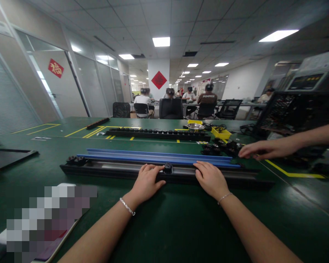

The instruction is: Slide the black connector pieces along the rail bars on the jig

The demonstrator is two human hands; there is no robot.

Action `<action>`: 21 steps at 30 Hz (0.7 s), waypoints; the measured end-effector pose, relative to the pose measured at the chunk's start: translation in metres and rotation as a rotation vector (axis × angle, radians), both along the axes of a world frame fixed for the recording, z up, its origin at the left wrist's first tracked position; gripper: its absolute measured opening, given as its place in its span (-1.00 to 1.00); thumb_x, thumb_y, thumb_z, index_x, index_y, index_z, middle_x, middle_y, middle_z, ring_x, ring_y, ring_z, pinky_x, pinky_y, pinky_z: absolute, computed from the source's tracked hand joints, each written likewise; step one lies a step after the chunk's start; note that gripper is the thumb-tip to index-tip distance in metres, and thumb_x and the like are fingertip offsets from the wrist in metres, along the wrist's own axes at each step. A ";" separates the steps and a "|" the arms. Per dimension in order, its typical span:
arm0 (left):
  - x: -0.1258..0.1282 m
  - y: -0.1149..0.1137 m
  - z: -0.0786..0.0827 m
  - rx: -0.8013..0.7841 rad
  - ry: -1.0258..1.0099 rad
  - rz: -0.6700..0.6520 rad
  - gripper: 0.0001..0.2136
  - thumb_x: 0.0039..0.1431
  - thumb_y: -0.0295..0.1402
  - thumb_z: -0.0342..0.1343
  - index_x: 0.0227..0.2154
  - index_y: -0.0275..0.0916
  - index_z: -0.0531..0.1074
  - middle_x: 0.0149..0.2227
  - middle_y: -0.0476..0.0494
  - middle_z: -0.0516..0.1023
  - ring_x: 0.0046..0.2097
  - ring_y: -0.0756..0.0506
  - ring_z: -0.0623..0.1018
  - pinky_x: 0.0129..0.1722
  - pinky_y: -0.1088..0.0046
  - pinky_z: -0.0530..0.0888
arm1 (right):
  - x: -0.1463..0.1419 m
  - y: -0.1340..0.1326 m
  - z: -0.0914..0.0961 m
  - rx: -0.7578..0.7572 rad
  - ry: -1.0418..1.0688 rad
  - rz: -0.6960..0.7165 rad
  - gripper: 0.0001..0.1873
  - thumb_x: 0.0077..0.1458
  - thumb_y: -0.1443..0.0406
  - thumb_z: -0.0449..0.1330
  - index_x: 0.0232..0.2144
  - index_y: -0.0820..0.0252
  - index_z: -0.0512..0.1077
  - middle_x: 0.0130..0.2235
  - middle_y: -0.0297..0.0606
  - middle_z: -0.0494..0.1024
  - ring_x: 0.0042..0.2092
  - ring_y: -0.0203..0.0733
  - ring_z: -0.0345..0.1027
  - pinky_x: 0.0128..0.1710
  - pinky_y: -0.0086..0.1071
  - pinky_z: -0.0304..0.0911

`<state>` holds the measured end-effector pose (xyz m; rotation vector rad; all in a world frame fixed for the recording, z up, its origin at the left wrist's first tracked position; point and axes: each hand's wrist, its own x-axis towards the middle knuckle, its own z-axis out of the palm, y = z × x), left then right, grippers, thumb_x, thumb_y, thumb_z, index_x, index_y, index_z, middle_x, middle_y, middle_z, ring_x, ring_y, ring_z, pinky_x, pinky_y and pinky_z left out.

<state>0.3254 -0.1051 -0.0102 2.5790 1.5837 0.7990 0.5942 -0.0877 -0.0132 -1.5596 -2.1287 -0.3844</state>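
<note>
A long black rail (115,174) with a silvery inner channel lies across the green table in front of me. My left hand (146,182) reaches over its near side, fingers stretched and thumb apart. The index fingertip touches a small black block (168,167) seated in the channel. Farther right, my right hand (211,179) lies over the same rail with its fingers spread forward, apart from the block. More small black blocks (76,159) sit at the rail's left end. Behind the channel runs a long blue strip (153,155), close against the rail.
Another person's hand (259,149) reaches in from the right near loose black parts (208,149). Beyond are a second black rail (159,135), a yellow bin (220,133) and a metal bowl (195,126). A pixelated flat object (52,219) lies at the near left.
</note>
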 end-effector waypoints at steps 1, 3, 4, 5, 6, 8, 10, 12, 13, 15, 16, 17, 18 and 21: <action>0.000 0.000 0.000 -0.005 0.004 -0.006 -0.52 0.03 -0.24 0.14 0.05 -0.07 0.24 -0.07 -0.12 0.43 0.03 -0.15 0.33 0.13 0.12 0.09 | -0.001 0.000 0.000 0.002 0.004 -0.004 -0.61 0.10 0.28 -0.08 -0.10 0.20 0.42 -0.03 -0.20 0.45 0.00 -0.14 0.26 0.01 -0.22 0.13; 0.000 0.000 0.001 -0.013 0.008 -0.016 -0.51 0.03 -0.24 0.14 0.06 -0.07 0.23 -0.06 -0.12 0.43 0.04 -0.15 0.32 0.14 0.12 0.07 | -0.002 0.000 0.002 0.009 0.018 -0.013 -0.62 0.09 0.28 -0.06 -0.13 0.21 0.44 -0.06 -0.19 0.47 -0.01 -0.14 0.28 0.01 -0.22 0.14; 0.000 -0.001 0.001 -0.016 0.009 -0.021 -0.51 0.03 -0.24 0.14 0.06 -0.07 0.22 -0.05 -0.12 0.43 0.05 -0.15 0.32 0.14 0.11 0.07 | -0.004 -0.001 0.002 0.012 0.025 -0.015 -0.63 0.08 0.28 -0.06 -0.15 0.21 0.44 -0.07 -0.18 0.48 -0.02 -0.14 0.29 0.00 -0.22 0.15; 0.000 -0.001 0.001 -0.018 0.009 -0.025 -0.51 0.04 -0.24 0.14 0.07 -0.07 0.22 -0.04 -0.11 0.43 0.05 -0.15 0.31 0.14 0.11 0.07 | -0.006 -0.002 0.003 0.014 0.032 -0.015 -0.64 0.08 0.28 -0.06 -0.15 0.21 0.45 -0.08 -0.18 0.49 -0.03 -0.14 0.29 0.00 -0.22 0.15; 0.000 -0.001 0.001 -0.019 0.010 -0.027 -0.50 0.04 -0.24 0.13 0.07 -0.07 0.21 -0.04 -0.11 0.43 0.06 -0.16 0.31 0.14 0.11 0.07 | -0.008 -0.003 0.004 0.013 0.039 -0.012 -0.64 0.08 0.28 -0.06 -0.16 0.21 0.45 -0.09 -0.18 0.49 -0.03 -0.14 0.30 0.00 -0.22 0.15; 0.001 -0.002 0.002 -0.020 0.010 -0.031 -0.51 0.05 -0.24 0.12 0.08 -0.07 0.20 -0.05 -0.11 0.43 0.05 -0.16 0.31 0.14 0.11 0.08 | -0.015 -0.005 0.006 0.000 0.052 0.010 -0.63 0.09 0.28 -0.06 -0.14 0.22 0.44 -0.09 -0.17 0.49 -0.03 -0.14 0.30 0.01 -0.22 0.14; 0.001 -0.002 0.002 -0.022 0.013 -0.034 -0.51 0.05 -0.24 0.12 0.08 -0.07 0.20 -0.06 -0.11 0.43 0.05 -0.16 0.31 0.13 0.11 0.08 | -0.023 -0.007 0.008 -0.018 0.070 0.049 -0.62 0.09 0.28 -0.07 -0.12 0.23 0.42 -0.08 -0.17 0.49 -0.03 -0.15 0.29 0.02 -0.22 0.14; 0.002 -0.002 0.003 -0.024 0.015 -0.032 -0.50 0.05 -0.24 0.12 0.08 -0.07 0.20 -0.06 -0.12 0.43 0.05 -0.17 0.31 0.12 0.11 0.09 | -0.033 -0.010 0.009 -0.038 0.094 0.093 -0.61 0.10 0.27 -0.07 -0.09 0.23 0.40 -0.06 -0.16 0.47 -0.02 -0.14 0.29 0.03 -0.22 0.14; 0.002 -0.002 0.003 -0.025 0.016 -0.030 -0.50 0.04 -0.24 0.13 0.08 -0.07 0.20 -0.06 -0.12 0.43 0.04 -0.17 0.31 0.12 0.11 0.09 | -0.038 -0.011 0.010 -0.051 0.107 0.115 -0.60 0.10 0.26 -0.07 -0.07 0.23 0.39 -0.05 -0.16 0.46 -0.01 -0.14 0.28 0.03 -0.21 0.14; 0.003 -0.002 0.002 -0.025 0.015 -0.029 -0.50 0.03 -0.24 0.13 0.08 -0.07 0.21 -0.06 -0.12 0.43 0.04 -0.18 0.32 0.11 0.12 0.10 | -0.049 -0.012 0.009 -0.072 0.134 0.159 -0.59 0.10 0.25 -0.06 -0.04 0.23 0.36 -0.03 -0.15 0.45 0.01 -0.14 0.26 0.05 -0.21 0.13; 0.003 -0.002 0.002 -0.026 0.015 -0.033 -0.49 0.03 -0.24 0.14 0.08 -0.07 0.20 -0.06 -0.12 0.43 0.04 -0.18 0.32 0.11 0.12 0.10 | -0.055 -0.013 0.009 -0.076 0.147 0.180 -0.58 0.10 0.25 -0.05 -0.02 0.24 0.35 -0.01 -0.15 0.43 0.02 -0.14 0.25 0.06 -0.21 0.12; 0.003 -0.003 0.002 -0.029 0.016 -0.041 -0.48 0.03 -0.24 0.14 0.08 -0.07 0.20 -0.06 -0.11 0.44 0.03 -0.17 0.32 0.11 0.12 0.10 | -0.060 -0.014 0.008 -0.078 0.160 0.200 -0.57 0.09 0.25 -0.05 -0.01 0.25 0.33 0.00 -0.14 0.42 0.03 -0.14 0.24 0.08 -0.21 0.11; 0.003 -0.003 0.002 -0.033 0.018 -0.050 -0.48 0.02 -0.24 0.14 0.08 -0.07 0.19 -0.06 -0.10 0.44 0.03 -0.17 0.31 0.11 0.12 0.09 | -0.064 -0.015 0.008 -0.078 0.172 0.219 -0.56 0.09 0.25 -0.04 0.00 0.26 0.32 0.01 -0.14 0.42 0.04 -0.14 0.23 0.09 -0.21 0.10; 0.003 -0.003 0.003 -0.042 0.031 -0.067 -0.46 0.02 -0.24 0.14 0.10 -0.06 0.17 -0.06 -0.08 0.46 0.03 -0.18 0.31 0.11 0.11 0.07 | -0.075 -0.016 0.008 -0.075 0.211 0.242 -0.55 0.09 0.26 -0.04 0.03 0.27 0.29 0.01 -0.11 0.40 0.05 -0.11 0.21 0.09 -0.18 0.09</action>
